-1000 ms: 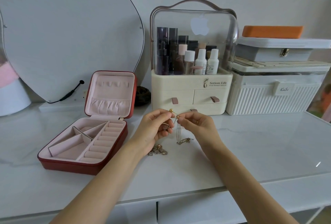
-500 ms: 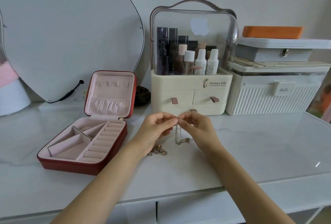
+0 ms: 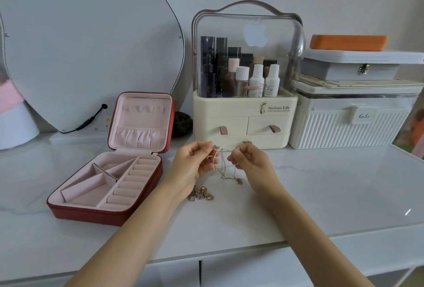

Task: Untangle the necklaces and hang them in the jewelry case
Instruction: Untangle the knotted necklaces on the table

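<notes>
A thin gold necklace chain (image 3: 226,170) hangs between my two hands above the white marble table, its lower end touching the tabletop. My left hand (image 3: 195,164) pinches a tangled bunch of the chain at its fingertips. My right hand (image 3: 251,159) pinches the chain a short way to the right. A second heap of gold jewelry (image 3: 202,195) lies on the table just under my left wrist. The red jewelry case (image 3: 110,214) stands open at the left, with a pink lining, hooks in its upright lid and nothing in its compartments.
Behind my hands stands a cream cosmetics organizer (image 3: 243,121) with a clear dome and bottles. Stacked white boxes (image 3: 351,123) with an orange one on top are at the right. A curved mirror (image 3: 87,41) leans at the back left. The table's front edge (image 3: 229,254) runs below.
My hands have drawn a little apart, spreading the chain between them. The chain now hangs in wider loops.
</notes>
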